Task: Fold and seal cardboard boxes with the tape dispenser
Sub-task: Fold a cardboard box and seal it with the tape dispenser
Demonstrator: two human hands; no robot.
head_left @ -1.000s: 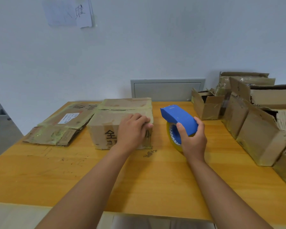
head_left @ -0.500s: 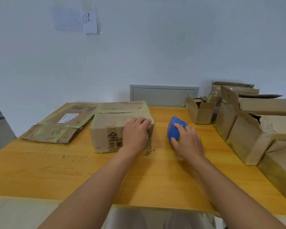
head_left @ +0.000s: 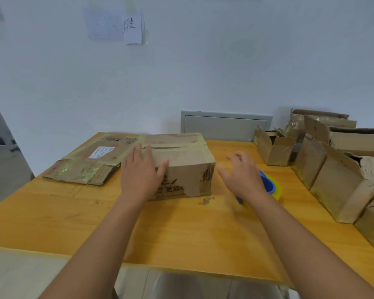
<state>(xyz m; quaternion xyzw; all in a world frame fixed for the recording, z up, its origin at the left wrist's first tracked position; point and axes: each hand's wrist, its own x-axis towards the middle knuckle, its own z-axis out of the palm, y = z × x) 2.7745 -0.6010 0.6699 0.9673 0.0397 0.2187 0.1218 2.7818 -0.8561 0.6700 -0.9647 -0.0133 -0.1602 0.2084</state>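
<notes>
A closed cardboard box (head_left: 186, 162) with taped top flaps and printed characters sits in the middle of the wooden table (head_left: 181, 229). My left hand (head_left: 140, 173) rests flat on the box's near left top edge, fingers straight. My right hand (head_left: 242, 175) hovers with fingers spread just right of the box, not touching it. The blue tape dispenser (head_left: 269, 186) with its yellowish tape roll lies on the table behind and to the right of that hand, partly hidden by it.
A flattened, taped cardboard box (head_left: 91, 162) lies left of the box. Several folded and open boxes (head_left: 333, 169) crowd the table's right side. A grey wall panel (head_left: 225, 126) sits behind the table. The near half of the table has free room.
My right hand set the tape dispenser down on the table and let go of it, then moved left toward the box. My left hand slid to the box's left side.
</notes>
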